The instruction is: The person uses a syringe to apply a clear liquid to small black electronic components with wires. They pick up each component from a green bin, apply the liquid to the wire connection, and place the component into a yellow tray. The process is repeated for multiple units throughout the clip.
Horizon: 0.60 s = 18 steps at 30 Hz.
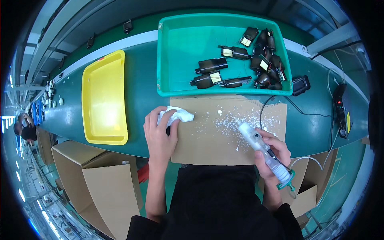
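Note:
My left hand (pixel 161 134) is closed over a crumpled white wipe (pixel 183 115) at the left edge of a flat cardboard sheet (pixel 200 146). My right hand (pixel 273 154) grips a dispensing syringe (pixel 253 137), a translucent white barrel with a green cap at its rear. Its narrow tip points away from me, toward the upper left, above the sheet. Around the tip, many small white specks (pixel 228 127) are scattered over the cardboard. A thin tube leads off the green cap, and a dark cable runs along the barrel.
Beyond the cardboard stands a green tray (pixel 188 34) with several black cylindrical parts (pixel 212 65). A yellow tray (pixel 105 100) lies to the left. At the right sit a black device (pixel 301 85) and a control box (pixel 342 110) with cables. Cardboard boxes (pixel 110 188) stand below the bench.

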Each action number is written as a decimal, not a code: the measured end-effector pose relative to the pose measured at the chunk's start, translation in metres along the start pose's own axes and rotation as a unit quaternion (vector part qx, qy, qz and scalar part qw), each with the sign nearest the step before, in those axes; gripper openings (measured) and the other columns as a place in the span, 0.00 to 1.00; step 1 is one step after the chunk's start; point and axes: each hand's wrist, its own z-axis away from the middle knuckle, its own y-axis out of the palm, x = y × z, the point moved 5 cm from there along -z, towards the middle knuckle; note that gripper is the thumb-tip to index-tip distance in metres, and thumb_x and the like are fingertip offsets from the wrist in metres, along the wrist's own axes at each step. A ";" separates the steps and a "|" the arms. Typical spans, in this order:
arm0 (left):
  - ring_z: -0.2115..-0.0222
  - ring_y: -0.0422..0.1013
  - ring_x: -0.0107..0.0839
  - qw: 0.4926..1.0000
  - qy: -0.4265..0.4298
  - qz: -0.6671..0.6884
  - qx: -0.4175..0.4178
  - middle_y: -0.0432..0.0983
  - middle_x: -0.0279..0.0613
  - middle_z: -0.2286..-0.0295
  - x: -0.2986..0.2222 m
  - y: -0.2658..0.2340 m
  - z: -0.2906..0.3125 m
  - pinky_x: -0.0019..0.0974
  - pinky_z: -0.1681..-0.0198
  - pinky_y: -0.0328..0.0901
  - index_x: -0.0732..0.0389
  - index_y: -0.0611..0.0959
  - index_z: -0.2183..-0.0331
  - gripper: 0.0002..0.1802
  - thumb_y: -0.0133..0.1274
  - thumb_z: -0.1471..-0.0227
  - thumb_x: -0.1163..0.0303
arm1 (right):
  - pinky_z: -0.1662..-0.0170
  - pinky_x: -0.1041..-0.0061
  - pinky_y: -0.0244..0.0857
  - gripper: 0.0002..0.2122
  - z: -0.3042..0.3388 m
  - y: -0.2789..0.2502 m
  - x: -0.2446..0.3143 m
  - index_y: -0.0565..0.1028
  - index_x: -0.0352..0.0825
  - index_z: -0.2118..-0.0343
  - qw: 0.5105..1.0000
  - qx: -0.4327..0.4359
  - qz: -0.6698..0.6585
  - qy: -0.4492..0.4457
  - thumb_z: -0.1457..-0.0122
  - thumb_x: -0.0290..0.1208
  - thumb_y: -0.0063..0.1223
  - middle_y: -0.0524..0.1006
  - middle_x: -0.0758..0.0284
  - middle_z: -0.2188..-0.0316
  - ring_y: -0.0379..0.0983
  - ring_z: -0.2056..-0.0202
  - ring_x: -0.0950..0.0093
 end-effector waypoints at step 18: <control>0.62 0.71 0.27 0.615 -0.234 0.749 0.068 0.73 0.41 0.63 -0.029 -0.003 0.044 0.31 0.59 0.67 0.67 0.73 0.59 0.18 0.53 0.57 0.84 | 0.56 0.66 0.67 0.16 0.003 0.041 0.048 0.63 0.27 0.63 0.963 0.041 -0.249 0.093 0.50 0.29 0.55 0.73 0.53 0.67 0.72 0.58 0.58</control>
